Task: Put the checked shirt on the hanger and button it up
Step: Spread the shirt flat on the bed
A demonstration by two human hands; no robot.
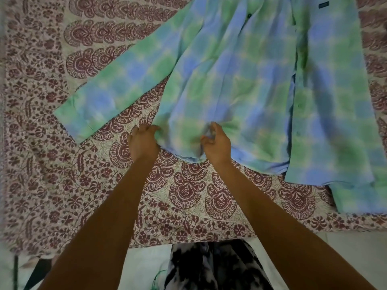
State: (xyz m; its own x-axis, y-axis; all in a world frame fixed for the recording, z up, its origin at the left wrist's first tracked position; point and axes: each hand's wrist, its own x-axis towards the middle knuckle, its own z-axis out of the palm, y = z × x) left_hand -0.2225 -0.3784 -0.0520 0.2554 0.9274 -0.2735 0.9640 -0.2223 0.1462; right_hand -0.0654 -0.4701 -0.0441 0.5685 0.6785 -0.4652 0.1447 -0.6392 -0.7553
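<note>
The blue and green checked shirt [240,76] lies spread on a patterned bedsheet, collar end away from me, front unbuttoned with the right panel overlapping. One sleeve stretches out to the left. My left hand [143,143] pinches the bottom hem at the shirt's left corner. My right hand [216,145] bunches the same hem a little further right. A dark button [249,15] shows near the top. No hanger is in view.
The maroon paisley bedsheet [62,164] covers the bed, whose near edge runs just in front of my body. Below it is a pale floor and my dark patterned clothing [209,268]. A dark thin object [15,271] stands at the lower left.
</note>
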